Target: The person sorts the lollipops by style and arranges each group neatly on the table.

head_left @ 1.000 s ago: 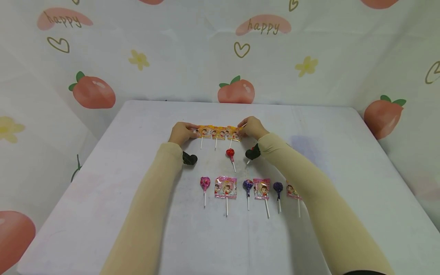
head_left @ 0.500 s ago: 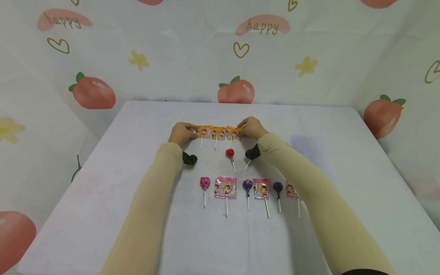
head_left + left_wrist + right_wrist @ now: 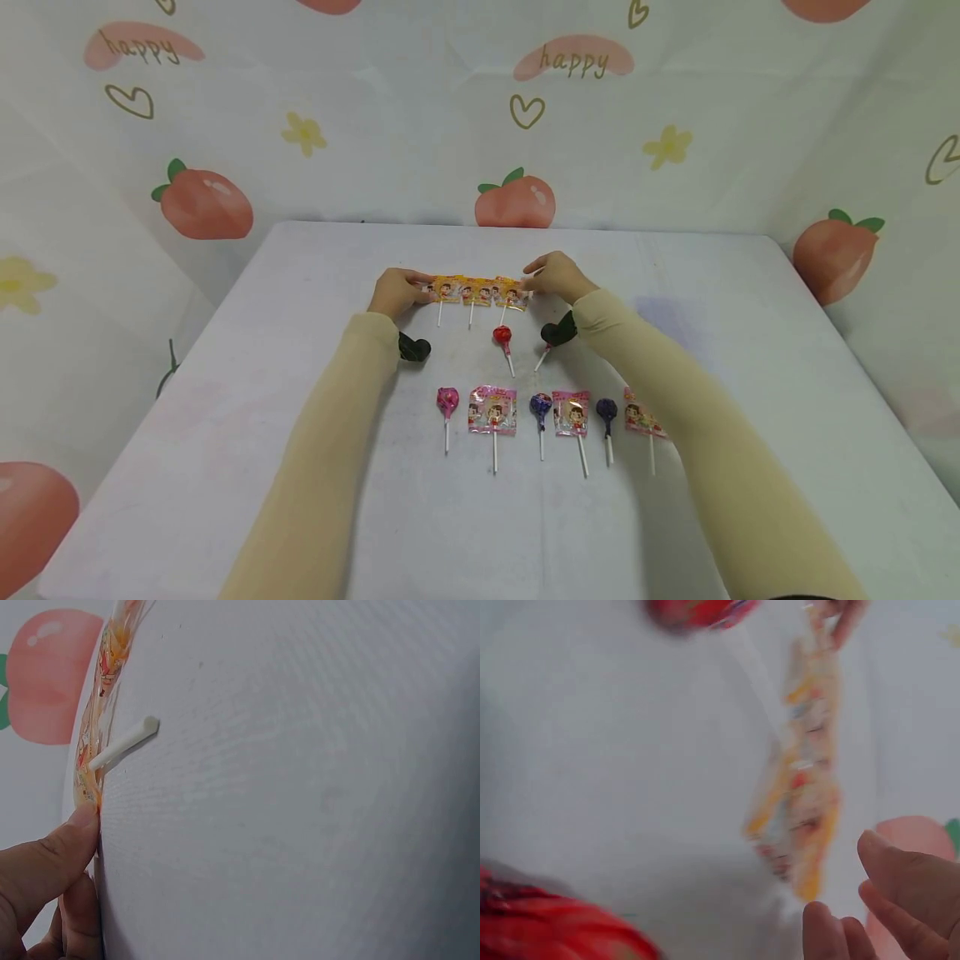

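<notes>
Three orange-wrapped lollipops lie in a row near the far side of the table: a left one (image 3: 447,289), a middle one (image 3: 477,292) and a right one (image 3: 512,295). My left hand (image 3: 397,292) pinches the left lollipop's wrapper edge, with the thumb (image 3: 64,851) on its corner. At the other end, my right hand (image 3: 900,904) has thumb and fingers spread and holds nothing, just off the right wrapper. Below the row lies a red lollipop (image 3: 502,335). Another red lollipop (image 3: 562,922) is under my right wrist, partly hidden in the head view.
Nearer me runs a second row: a pink lollipop (image 3: 447,400), pink-packet lollipops (image 3: 492,408) and dark purple lollipops (image 3: 541,404). My right sleeve (image 3: 675,392) overlaps the last packet. Behind the white table (image 3: 225,467) hangs a peach-printed cloth (image 3: 405,125).
My right hand has let go of the right orange wrapper and moved slightly right, its fingers parting. The left hand and the lollipops stay in place.
</notes>
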A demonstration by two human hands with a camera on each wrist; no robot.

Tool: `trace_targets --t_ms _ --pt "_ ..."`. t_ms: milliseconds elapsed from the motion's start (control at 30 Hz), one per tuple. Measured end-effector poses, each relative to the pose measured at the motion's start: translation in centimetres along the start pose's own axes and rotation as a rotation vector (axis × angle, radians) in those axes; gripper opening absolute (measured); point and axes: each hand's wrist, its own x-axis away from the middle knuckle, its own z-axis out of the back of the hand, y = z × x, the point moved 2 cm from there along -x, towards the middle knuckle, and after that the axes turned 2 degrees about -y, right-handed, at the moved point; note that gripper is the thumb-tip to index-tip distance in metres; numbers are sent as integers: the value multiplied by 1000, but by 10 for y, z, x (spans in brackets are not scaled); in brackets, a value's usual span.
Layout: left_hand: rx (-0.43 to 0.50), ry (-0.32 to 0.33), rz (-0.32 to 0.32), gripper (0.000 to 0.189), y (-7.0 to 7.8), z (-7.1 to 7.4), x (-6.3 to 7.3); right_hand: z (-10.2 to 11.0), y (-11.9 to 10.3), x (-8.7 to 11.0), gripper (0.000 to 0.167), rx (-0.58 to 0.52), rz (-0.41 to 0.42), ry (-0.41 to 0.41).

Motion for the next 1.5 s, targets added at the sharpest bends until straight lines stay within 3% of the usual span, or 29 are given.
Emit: trace_targets --t_ms 167,333,667,1067,1500 --pt "4 0 5 37 0 0 -1 14 -11 13 47 -210 22 -44" --pt "13 -3 15 37 -1 0 -3 33 -19 30 47 -346 94 -67" --pt "10 -3 14 37 -2 1 -2 69 -16 82 51 -468 259 -97" --pt "10 1 -16 37 -4 1 -1 88 22 139 48 -537 320 -55" --pt "13 -1 -14 37 -3 1 -1 79 82 187 36 -504 414 -47"
